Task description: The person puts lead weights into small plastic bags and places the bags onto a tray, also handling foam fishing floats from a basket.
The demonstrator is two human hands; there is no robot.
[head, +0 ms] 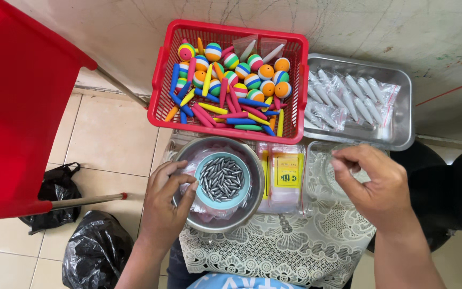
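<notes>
My left hand (167, 198) rests at the left rim of a steel bowl (252, 206), fingers curled, pinched near the edge of a small teal dish (201, 190) filled with several grey metal sinkers (221, 178). Whether it holds a piece I cannot tell. My right hand (372, 184) hovers over a clear plastic container (316, 176), thumb and fingers pinched together on something too small to make out. Between the hands lies a stack of clear bags with a yellow label (286, 174).
A red basket (159, 85) at the back holds striped foam balls and coloured foam sticks. A steel tray (402, 115) to its right holds bagged grey pieces. A lace cloth (279, 246) covers the table. Red chair (17, 107) and black bags (94, 251) at left.
</notes>
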